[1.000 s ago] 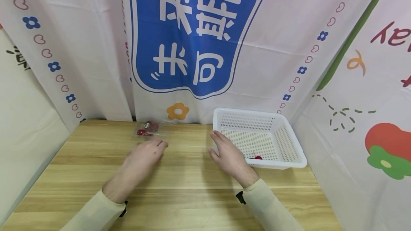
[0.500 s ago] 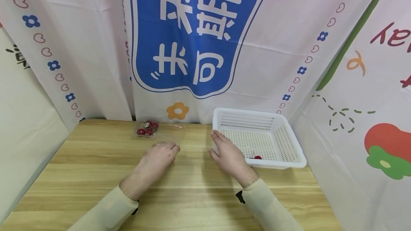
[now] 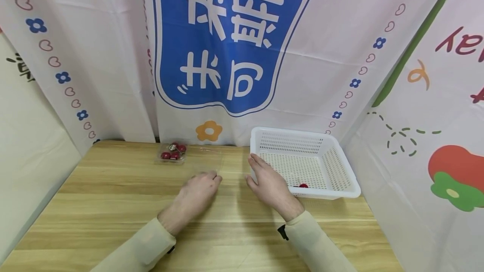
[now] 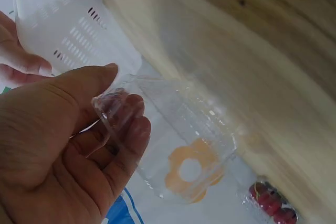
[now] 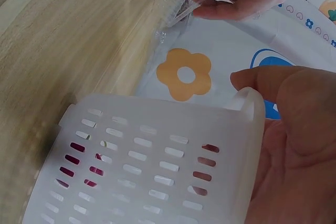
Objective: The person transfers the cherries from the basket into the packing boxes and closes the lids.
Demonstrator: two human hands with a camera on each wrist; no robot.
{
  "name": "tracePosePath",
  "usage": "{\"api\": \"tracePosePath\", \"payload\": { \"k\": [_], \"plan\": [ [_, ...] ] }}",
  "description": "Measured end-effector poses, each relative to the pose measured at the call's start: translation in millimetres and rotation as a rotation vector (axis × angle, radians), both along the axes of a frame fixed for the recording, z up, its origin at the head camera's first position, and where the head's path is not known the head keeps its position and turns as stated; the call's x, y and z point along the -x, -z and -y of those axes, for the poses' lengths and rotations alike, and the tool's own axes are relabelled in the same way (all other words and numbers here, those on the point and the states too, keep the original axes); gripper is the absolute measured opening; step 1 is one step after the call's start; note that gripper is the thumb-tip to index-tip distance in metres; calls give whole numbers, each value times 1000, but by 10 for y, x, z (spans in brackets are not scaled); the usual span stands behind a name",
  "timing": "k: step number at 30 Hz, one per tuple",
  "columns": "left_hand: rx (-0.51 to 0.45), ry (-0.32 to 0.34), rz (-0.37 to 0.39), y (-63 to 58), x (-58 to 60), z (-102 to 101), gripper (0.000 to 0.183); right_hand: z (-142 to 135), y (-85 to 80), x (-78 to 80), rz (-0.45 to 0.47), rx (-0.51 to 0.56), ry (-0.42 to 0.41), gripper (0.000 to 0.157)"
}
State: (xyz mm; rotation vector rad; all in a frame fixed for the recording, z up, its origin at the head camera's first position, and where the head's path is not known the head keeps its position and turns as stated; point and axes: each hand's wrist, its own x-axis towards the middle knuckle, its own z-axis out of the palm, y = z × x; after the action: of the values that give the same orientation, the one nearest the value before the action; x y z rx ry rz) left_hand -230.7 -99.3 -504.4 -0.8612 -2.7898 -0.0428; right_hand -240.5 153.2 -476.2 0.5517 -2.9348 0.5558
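My left hand [image 3: 194, 194] pinches the edge of a clear plastic lid [image 4: 178, 124] between thumb and fingers, above the table. To its left, by the back edge, a small clear plastic box [image 3: 160, 159] holds several dark red cherries [image 3: 174, 155]. My right hand [image 3: 271, 186] is at the near left corner of a white perforated basket [image 3: 351, 179]. In the right wrist view its thumb [image 5: 260, 80] lies against the outer side of the rim, while the other fingers are mostly hidden. A red cherry [image 3: 303, 186] shows inside the basket, near its front wall.
The light wooden table [image 3: 227, 238] meets a white printed cloth [image 3: 211, 131] along its back edge. More cloth [image 3: 416, 205] hangs on the right. Through the basket's slots several red patches show in the right wrist view.
My left hand has moved right with the clear lid, away from the box of cherries. The cherries now show more plainly. My right hand and the basket have stayed in place.
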Motion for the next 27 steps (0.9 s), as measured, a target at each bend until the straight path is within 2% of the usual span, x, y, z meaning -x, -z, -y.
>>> {"api": "tracePosePath", "payload": {
  "k": [4, 8, 14, 20, 23, 27],
  "plan": [
    [-39, 11, 12, 30, -1, -8, 28, -1, 2, -6, 10, 1, 4, 61],
    [-105, 19, 100, 8, 39, 62, 36, -4, 2, -1, 13, -5, 4, 62],
    [-161, 53, 227, -53, 248, 386, 51, -8, 0, 8, 20, 3, 4, 63],
    [-177, 133, 351, -23, 449, 761, 66, -10, 6, 15, 12, 0, 4, 63],
    [-173, 151, 421, 7, 508, 880, 71, -13, 10, 17, 8, 1, 4, 63],
    [-182, 152, 490, 10, 546, 939, 69, -15, 13, 17, 7, -4, 1, 63]
  ]
}}
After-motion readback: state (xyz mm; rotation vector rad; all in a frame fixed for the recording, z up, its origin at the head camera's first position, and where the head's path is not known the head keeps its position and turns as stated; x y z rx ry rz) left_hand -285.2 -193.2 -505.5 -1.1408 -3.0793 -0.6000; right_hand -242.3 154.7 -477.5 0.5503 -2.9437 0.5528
